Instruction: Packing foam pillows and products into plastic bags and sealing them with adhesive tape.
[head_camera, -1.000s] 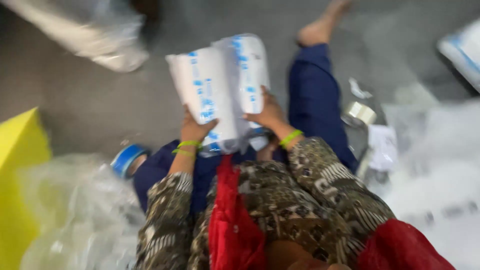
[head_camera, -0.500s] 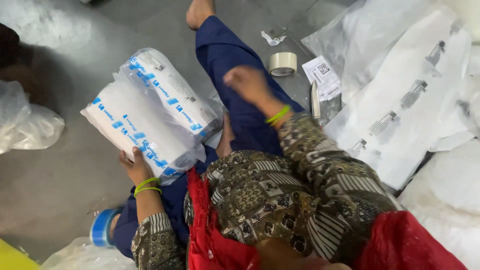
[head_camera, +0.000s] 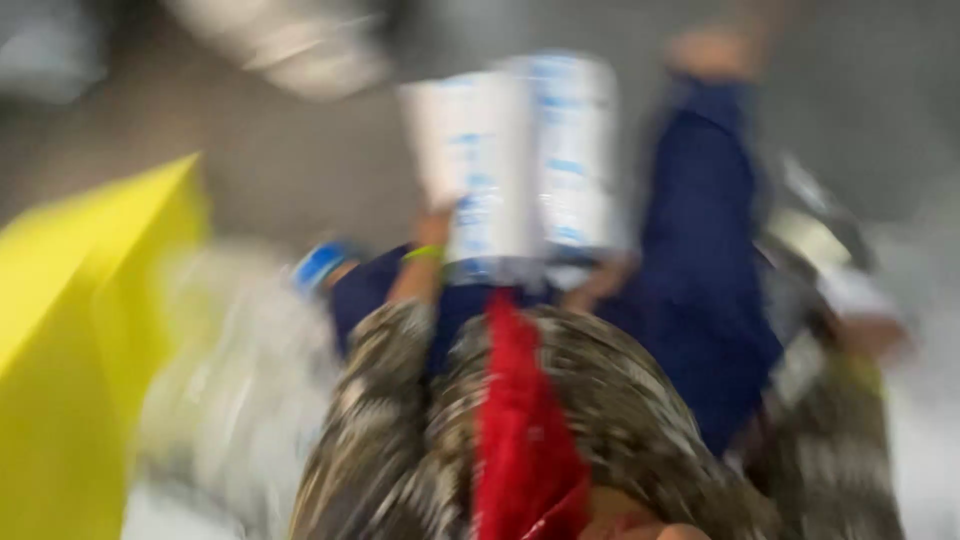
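Holding a pair of white packs with blue print (head_camera: 520, 160) upright at upper centre of the head view, the left hand (head_camera: 432, 232) grips their lower edge from the left, probably to keep the bundle steady over the lap. Their long axis runs bottom to top of the frame. The right hand (head_camera: 880, 335), at the right edge, is too blurred to tell. A yellow box (head_camera: 80, 350) fills the lower left.

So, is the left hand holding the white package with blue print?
Yes, the left hand grips the lower edge of the white package with blue print, which is held up in front of the person.
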